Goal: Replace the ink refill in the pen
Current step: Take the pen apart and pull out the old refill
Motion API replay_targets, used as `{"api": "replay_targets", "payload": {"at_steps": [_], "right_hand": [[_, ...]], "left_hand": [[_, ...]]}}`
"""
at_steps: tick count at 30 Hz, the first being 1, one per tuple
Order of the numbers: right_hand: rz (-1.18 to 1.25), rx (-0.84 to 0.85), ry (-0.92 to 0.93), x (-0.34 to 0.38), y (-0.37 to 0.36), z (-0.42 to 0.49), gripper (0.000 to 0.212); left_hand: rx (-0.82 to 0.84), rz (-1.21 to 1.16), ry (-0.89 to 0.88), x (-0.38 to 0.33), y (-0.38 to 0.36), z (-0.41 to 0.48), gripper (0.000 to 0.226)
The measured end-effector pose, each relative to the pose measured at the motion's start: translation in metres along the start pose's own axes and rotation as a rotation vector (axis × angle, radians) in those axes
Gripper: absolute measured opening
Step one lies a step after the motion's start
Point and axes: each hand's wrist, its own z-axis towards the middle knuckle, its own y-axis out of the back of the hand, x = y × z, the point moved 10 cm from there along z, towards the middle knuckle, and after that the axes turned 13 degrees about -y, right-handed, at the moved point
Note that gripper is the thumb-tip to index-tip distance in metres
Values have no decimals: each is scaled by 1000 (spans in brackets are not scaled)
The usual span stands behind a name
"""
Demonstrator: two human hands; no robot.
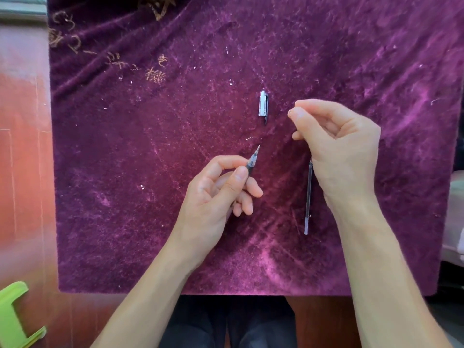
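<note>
The left hand [216, 194] gripped the pen [252, 163] near its tip, fingers curled round the barrel, nib aimed away, probably to steady it for opening; the right hand [336, 139] pinched a tiny dark bit [289, 112] between thumb and forefinger; the refill [308, 197] lay on the purple cloth [150, 172] over the worktop, just beside the right wrist, handy; the cap [263, 104] lay set aside beyond; the gold stitching [155, 74] on the cloth was unreadable.

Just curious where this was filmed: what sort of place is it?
Likely a home: an embroidered purple velvet cloth as work surface, reddish floor beside it, a green plastic object nearby.
</note>
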Motion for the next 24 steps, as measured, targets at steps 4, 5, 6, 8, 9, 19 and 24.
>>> {"api": "replay_targets", "payload": {"at_steps": [4,5,6,8,9,19,24], "right_hand": [[-266,-51,165,19,-8,16,10],[-324,-61,191,20,-11,19,11],[-366,-66,204,20,-14,22,11],[-408,-63,210,18,-18,26,13],[-418,-59,210,16,-19,26,13],[-476,-24,225,11,-24,24,14],[-483,-21,224,9,-25,27,15]], "left_hand": [[-16,-14,7,2,-2,1,14],[-19,-13,8,2,-2,2,14],[-23,-10,8,3,-2,2,14],[-32,-2,10,4,-2,2,14],[-34,1,11,4,-2,2,15],[-53,4,21,5,-2,3,15],[-51,8,17,5,-4,5,17]]}}
